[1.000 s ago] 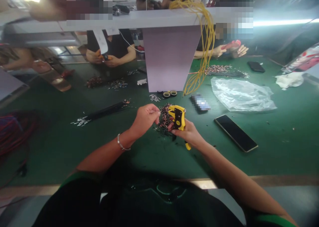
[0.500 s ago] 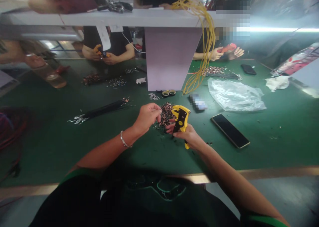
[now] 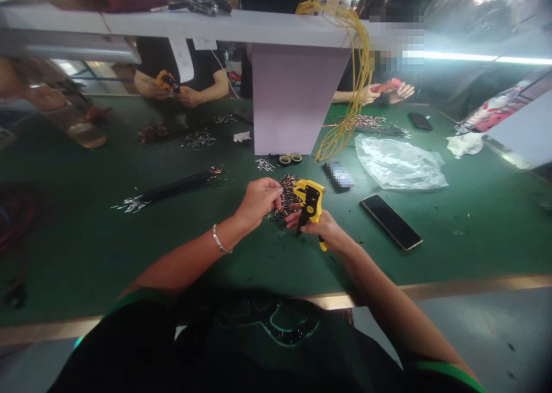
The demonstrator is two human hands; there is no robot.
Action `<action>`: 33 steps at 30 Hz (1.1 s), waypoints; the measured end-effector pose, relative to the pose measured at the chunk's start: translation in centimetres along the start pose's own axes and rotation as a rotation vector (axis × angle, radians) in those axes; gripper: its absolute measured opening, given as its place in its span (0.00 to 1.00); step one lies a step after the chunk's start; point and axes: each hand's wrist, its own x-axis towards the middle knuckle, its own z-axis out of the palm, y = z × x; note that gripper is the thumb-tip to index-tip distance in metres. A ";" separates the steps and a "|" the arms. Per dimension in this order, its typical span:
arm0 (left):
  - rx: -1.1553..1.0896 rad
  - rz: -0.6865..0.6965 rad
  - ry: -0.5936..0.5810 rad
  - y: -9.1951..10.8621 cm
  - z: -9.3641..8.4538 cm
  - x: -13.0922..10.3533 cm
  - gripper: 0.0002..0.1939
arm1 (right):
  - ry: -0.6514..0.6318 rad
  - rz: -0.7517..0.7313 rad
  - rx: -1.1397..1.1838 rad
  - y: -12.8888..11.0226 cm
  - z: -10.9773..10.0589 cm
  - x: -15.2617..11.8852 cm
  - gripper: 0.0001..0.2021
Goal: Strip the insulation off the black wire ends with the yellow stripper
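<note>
My right hand [image 3: 323,227] is wrapped round a yellow and black wire stripper [image 3: 309,202], its jaws pointing up and to the left. My left hand [image 3: 261,202] is pinched closed just left of the tool. Whatever sits between its fingertips is too small to make out. Behind and between both hands lies a heap of short dark wire pieces with copper-coloured ends [image 3: 287,193]. To the left, a bundle of black wires [image 3: 172,191] with pale tips at one end rests on the green table [image 3: 241,272].
A phone [image 3: 391,222] and a clear plastic bag [image 3: 399,162] lie on the right. Tape rolls [image 3: 284,160] stand by a pinkish panel [image 3: 284,100], with yellow cables [image 3: 360,77] hanging beside it. Across the table, a co-worker's hands hold an orange tool [image 3: 166,81]; another's hold a red tool [image 3: 387,86].
The camera view has shifted slightly. My left hand stays pinched beside the heap, and my right hand keeps its hold on the wire stripper, nearly unmoved.
</note>
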 end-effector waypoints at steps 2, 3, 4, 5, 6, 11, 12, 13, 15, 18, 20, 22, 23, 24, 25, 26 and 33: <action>-0.006 -0.012 -0.001 -0.1 0.0 0.1 0.07 | -0.016 0.021 -0.019 -0.5 0.1 -0.1 0.30; -0.012 -0.018 -0.003 -0.1 0.0 0.2 0.07 | -0.026 0.029 -0.032 -0.7 0.1 -0.1 0.30; -0.019 -0.025 -0.005 -0.2 0.0 0.3 0.07 | -0.036 0.035 -0.046 -1.0 0.2 -0.2 0.30; -0.026 -0.032 -0.009 -0.2 0.0 0.4 0.07 | -0.042 0.036 -0.056 -1.2 0.2 -0.2 0.30; -0.032 -0.039 -0.014 -0.2 0.0 0.5 0.06 | -0.040 0.035 -0.060 -1.3 0.3 -0.3 0.29; -0.059 -0.055 -0.039 -0.4 -0.1 0.8 0.05 | 0.004 0.026 -0.048 -1.7 0.8 -0.5 0.28; -0.065 -0.056 -0.042 -0.4 -0.1 0.8 0.05 | 0.009 0.028 -0.047 -1.8 0.9 -0.5 0.27; -0.069 -0.054 -0.044 -0.4 -0.1 0.8 0.05 | 0.015 0.029 -0.045 -1.9 1.1 -0.6 0.27; -0.070 -0.048 -0.050 -0.4 -0.1 0.7 0.05 | 0.028 0.032 -0.043 -2.1 1.3 -0.6 0.27; -0.055 -0.036 -0.067 -0.2 0.0 0.7 0.05 | 0.045 0.031 -0.037 -2.2 1.5 -0.6 0.26; -0.045 -0.040 -0.088 -0.1 0.0 0.6 0.04 | 0.047 0.035 -0.024 -2.1 1.4 -0.5 0.27; -0.041 -0.053 -0.105 -0.1 -0.1 0.7 0.05 | 0.041 0.043 -0.011 -2.0 1.3 -0.4 0.27; -0.042 -0.058 -0.112 -0.1 -0.1 0.7 0.05 | 0.037 0.047 -0.007 -2.0 1.2 -0.4 0.27; -0.043 -0.059 -0.117 -0.1 -0.1 0.7 0.06 | 0.033 0.051 -0.004 -2.0 1.1 -0.4 0.28; -0.044 -0.059 -0.122 -0.2 -0.1 0.7 0.07 | 0.028 0.053 0.000 -2.0 1.1 -0.4 0.28; -0.045 -0.059 -0.126 -0.3 -0.1 0.7 0.08 | 0.024 0.057 0.003 -2.0 1.0 -0.4 0.28; -0.085 -0.069 -0.121 -0.6 -0.1 0.6 0.07 | 0.073 0.045 0.006 -1.0 0.9 0.1 0.28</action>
